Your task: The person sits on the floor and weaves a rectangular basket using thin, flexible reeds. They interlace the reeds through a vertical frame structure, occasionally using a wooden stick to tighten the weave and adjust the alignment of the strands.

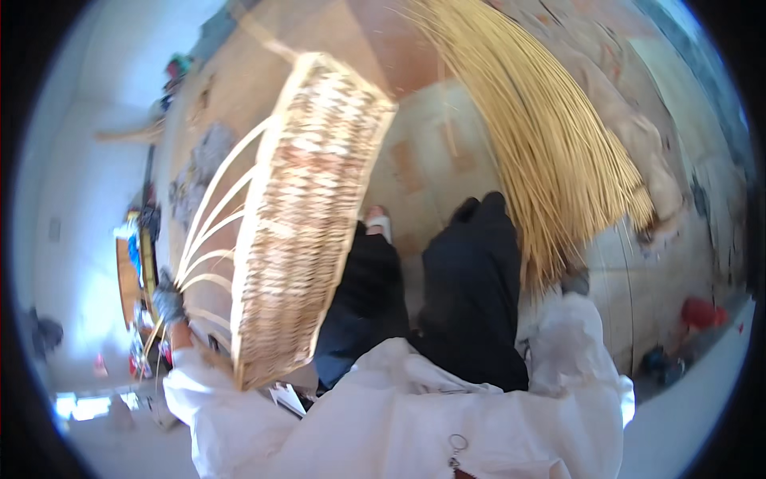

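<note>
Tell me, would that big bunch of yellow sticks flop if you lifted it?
Probably a bit. The sticks are long and thin and already curve and fan out, so the tips would likely droop. They look dry and light, and loose ones could slip out.

Head view, looking down, image blurred. Left hand (168, 302), apparently gloved in grey, grips the loose ends of several pale, bowed cane stakes (214, 209) that fan out from a partly woven basket (303, 207). Basket stands on edge, tilted, in front of the person's knees. Right hand (576, 281) is mostly hidden behind a white sleeve (570, 335), at the butt of a large bundle of straw-coloured rods (535, 136) sweeping toward the upper edge. Dark trousers (471, 287) and a light shoe (381, 223) show over the tiled floor (431, 152).
</note>
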Tool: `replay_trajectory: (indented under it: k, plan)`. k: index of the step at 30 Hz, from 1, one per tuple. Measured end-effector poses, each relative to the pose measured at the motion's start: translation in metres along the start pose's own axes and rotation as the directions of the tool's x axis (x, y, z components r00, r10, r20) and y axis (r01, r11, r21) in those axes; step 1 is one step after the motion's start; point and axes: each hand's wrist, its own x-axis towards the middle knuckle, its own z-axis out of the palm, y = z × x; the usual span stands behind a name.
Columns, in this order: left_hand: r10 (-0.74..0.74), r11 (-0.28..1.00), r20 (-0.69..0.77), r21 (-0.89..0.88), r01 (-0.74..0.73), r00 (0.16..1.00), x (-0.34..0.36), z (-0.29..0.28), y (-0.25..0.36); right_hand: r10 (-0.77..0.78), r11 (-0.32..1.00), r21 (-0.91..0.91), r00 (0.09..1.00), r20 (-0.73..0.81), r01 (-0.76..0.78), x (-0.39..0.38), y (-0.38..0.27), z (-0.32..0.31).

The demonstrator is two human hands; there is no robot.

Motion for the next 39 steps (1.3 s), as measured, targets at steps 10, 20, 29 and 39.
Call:
replay_trajectory:
  k: [10,20,29,39]
  plan:
    - [-0.466,0.694,0.108,-0.570,0.439,0.878,0.061,-0.116,0.116,-0.316,-0.295,0.871,0.819,-0.478,0.394,-0.194,-0.093,-0.206]
    - [-0.273,0.845,0.157,-0.431,0.315,0.949,0.112,-0.199,0.130,-0.945,0.079,-0.174,0.018,-0.327,0.981,-0.288,-0.206,-0.209]
    - [-0.237,0.846,0.160,-0.451,0.284,0.958,0.116,-0.203,0.117,-0.558,-0.481,0.076,-0.238,-0.795,0.874,-0.362,-0.364,-0.401]
    - [-0.240,0.847,0.179,-0.441,0.296,0.954,0.114,-0.210,0.101,-0.432,-0.673,0.252,-0.094,-0.897,0.695,-0.408,-0.395,-0.432]
